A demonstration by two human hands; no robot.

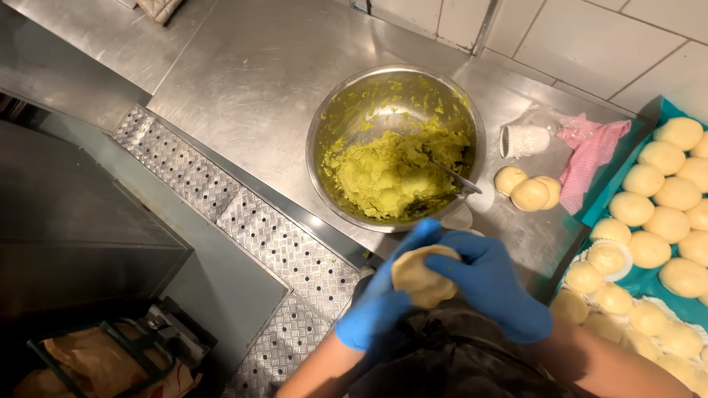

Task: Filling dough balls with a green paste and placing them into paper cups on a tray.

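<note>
Both hands in blue gloves, working close to the body at the counter edge. Left hand (383,298) cups a flattened piece of pale dough (420,276) from below, fingers curled up around its far side. Right hand (490,284) sits over the top right of the dough, fingers bent and pressing onto it, thumb side toward the middle. So the dough is pinched between the two hands, off the counter.

Just beyond the hands: steel mixing bowl (395,147) on the stainless counter (251,81), about half full of yellow-green paste (391,173) smeared up the walls. A metal spoon (453,177) lies in the paste, handle toward the bowl's right rim.

Right of the bowl: three small dough balls (529,190) touching each other on the counter, a stack of white paper cups (525,140) on its side, pink cloth (594,155) draped next to it.

Far right: teal tray (649,284) packed with rows of shaped dough balls (653,203), nearer ones sitting in white paper liners. Ribbed metal drain grate (243,221) runs diagonally on the left.
</note>
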